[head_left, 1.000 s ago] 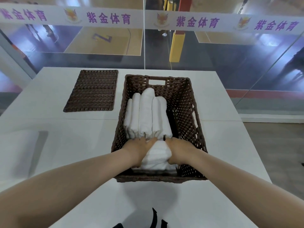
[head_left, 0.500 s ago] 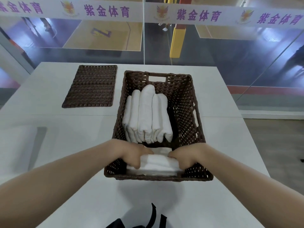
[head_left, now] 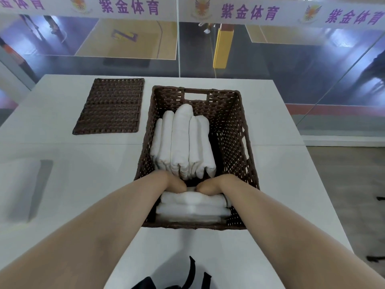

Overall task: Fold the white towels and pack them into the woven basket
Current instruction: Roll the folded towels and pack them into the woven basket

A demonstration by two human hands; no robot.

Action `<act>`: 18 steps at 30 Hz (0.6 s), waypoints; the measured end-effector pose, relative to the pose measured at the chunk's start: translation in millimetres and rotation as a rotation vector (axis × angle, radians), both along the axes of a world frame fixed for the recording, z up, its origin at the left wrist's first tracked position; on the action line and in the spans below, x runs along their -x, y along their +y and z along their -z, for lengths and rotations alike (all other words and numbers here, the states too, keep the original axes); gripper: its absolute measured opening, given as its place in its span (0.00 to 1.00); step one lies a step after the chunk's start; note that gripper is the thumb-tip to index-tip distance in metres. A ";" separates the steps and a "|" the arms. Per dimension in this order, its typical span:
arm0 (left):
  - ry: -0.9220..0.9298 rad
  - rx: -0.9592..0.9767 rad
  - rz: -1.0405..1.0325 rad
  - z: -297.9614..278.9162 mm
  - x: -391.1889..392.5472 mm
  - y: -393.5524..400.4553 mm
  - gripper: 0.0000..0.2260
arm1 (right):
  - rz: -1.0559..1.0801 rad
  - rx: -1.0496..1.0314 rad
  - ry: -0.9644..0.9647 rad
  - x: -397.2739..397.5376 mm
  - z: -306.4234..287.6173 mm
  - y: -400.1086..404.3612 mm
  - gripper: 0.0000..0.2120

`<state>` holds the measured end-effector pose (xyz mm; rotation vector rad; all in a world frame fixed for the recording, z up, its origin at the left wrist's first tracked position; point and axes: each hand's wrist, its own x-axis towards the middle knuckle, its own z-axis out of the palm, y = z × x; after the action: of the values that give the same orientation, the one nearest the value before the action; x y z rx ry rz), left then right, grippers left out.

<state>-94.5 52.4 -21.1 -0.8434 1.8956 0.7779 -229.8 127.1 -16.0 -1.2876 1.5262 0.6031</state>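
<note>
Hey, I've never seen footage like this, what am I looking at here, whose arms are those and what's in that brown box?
There is no machine here. A person wears a wide-angle camera on the head, so the one picture looks forward and down along their own bare arms. On the white table stands a brown woven basket. In its far part, folded white towels stand side by side on edge. At the near end, a folded towel lies flat across the basket, on top of another. The left hand and right hand both rest on that top towel's far edge, fingers curled down out of sight. A flat woven panel, perhaps the lid, lies left of the basket.
</note>
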 end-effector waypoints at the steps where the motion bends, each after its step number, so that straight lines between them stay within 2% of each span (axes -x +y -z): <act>1: -0.013 -0.023 -0.048 -0.2 -1.7 -1.9 0.21 | 0.056 -0.034 -0.007 -0.1 -0.3 -0.2 0.22; 3: -0.029 -0.056 -0.108 3.0 -1.9 -6.0 0.25 | 0.133 -0.096 -0.020 -0.6 -6.8 -1.3 0.19; 5: -0.027 -0.035 -0.136 4.2 -2.0 -7.0 0.29 | 0.158 -0.128 -0.034 1.9 -11.9 -2.2 0.12; 7: -0.020 -0.028 -0.131 2.7 -0.9 -6.6 0.25 | 0.154 -0.120 -0.041 3.9 -10.7 -3.3 0.10; 9: -0.047 -0.060 -0.136 1.7 1.7 -6.0 0.19 | 0.166 -0.129 -0.048 2.4 -10.4 -2.1 0.16; 11: -0.077 -0.086 -0.126 0.0 4.3 -4.2 0.16 | 0.178 -0.138 -0.041 1.6 -9.9 -2.3 0.24; 16: -0.087 -0.070 0.019 -2.3 6.5 -1.7 0.20 | 0.159 -0.064 -0.036 1.7 -16.8 -0.7 0.29; 18: -0.036 -0.034 0.009 0.8 6.8 -5.7 0.20 | 0.142 -0.080 -0.050 1.1 -21.3 -2.1 0.31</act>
<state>-101.3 46.7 -21.9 -0.8216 1.8483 0.7823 -230.9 124.9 5.3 -1.1161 1.5225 0.5310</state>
